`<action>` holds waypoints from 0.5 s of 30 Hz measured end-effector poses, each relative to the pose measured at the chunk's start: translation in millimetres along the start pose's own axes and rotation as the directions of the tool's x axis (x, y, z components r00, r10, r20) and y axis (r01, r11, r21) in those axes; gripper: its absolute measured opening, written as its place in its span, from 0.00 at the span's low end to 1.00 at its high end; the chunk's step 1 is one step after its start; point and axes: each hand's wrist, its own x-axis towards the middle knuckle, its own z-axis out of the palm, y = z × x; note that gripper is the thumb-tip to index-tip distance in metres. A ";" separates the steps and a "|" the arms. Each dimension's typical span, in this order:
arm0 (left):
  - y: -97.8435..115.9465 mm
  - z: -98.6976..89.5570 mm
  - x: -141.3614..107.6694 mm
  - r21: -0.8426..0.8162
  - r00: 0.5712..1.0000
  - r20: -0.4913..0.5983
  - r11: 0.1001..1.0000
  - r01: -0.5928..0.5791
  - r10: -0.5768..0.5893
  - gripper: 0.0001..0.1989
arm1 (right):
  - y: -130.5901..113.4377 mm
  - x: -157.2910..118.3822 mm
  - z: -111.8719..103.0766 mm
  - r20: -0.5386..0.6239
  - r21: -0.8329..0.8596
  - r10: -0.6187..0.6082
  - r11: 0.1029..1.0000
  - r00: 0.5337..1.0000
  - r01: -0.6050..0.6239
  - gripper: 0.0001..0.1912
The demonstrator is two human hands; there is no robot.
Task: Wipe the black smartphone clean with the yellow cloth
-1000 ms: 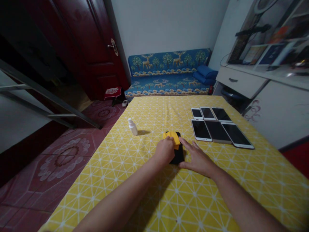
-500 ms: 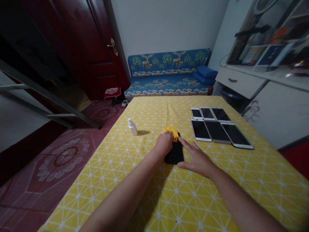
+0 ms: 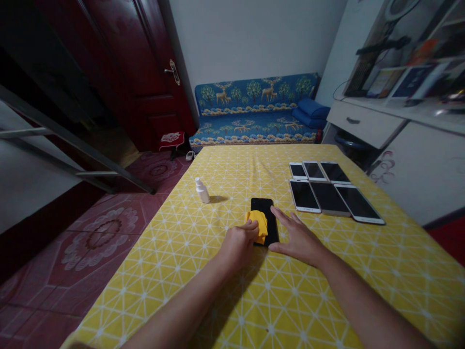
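My left hand [image 3: 238, 243], fingers [image 3: 251, 226] bunched, is pressing cloth [image 3: 261, 224] onto the phone [image 3: 262, 203]. My right hand [image 3: 300, 240], fingers spread, is flanking its right edge, open tabletop [image 3: 228, 211] lying leftward

I read the yellow cloth [image 3: 260, 224] as thin fabric, matt, creased. Black phone [image 3: 262, 205] under it: smooth, glass-like face, faint sheen. Six other phones [image 3: 304, 196]: smooth dark faces, glass-like; can't tell metal from plastic on the rims. Bottle [image 3: 203, 192] looks like smooth white plastic. Tablecloth [image 3: 174, 281]: matt, lightly wrinkled; I can't confirm fibre. Door [image 3: 127, 63]: glossy, wood-look panels; its handle [image 3: 173, 72] is shiny metal. Sofa cover [image 3: 243, 127] is patterned cloth, matt. Floor tiles [image 3: 98, 237]: smooth, slight gloss.
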 end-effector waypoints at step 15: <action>16.4 -1.3 -16.4 0.043 0.995 0.091 0.999 0.030 -0.034 0.15 | 0.1 1.1 0.3 -0.012 -0.006 -0.029 1.000 1.000 0.029 0.57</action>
